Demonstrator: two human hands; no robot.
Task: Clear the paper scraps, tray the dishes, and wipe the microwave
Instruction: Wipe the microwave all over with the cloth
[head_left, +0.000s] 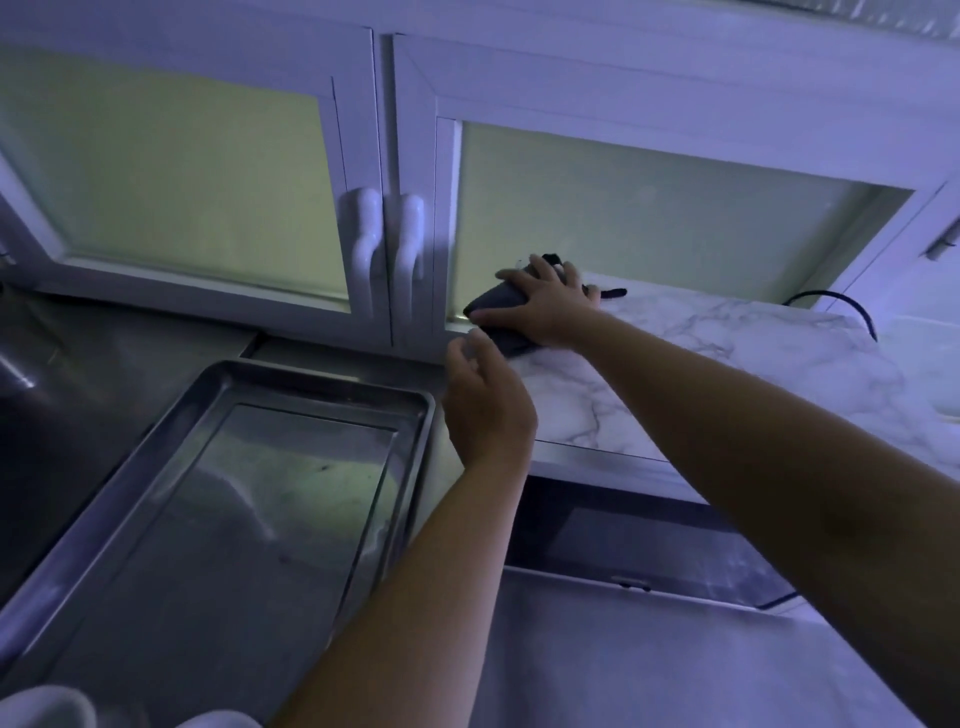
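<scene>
The microwave (727, 364) stands at the right, its top covered in white marble pattern and its dark door below. My right hand (545, 306) presses a dark grey cloth (496, 306) flat on the far left corner of the microwave top, fingers spread over it. My left hand (485, 405) rests against the microwave's left top edge, fingers loosely bent, holding nothing. A steel tray (130, 467) lies on the counter at the left with nothing in it. Two white dish rims (47, 706) show at the bottom left edge.
White wall cabinets with frosted panes and two white handles (387, 249) hang close behind the microwave. A black cable (841, 306) curves behind the microwave at the right. The steel counter (623, 660) runs in front of the microwave.
</scene>
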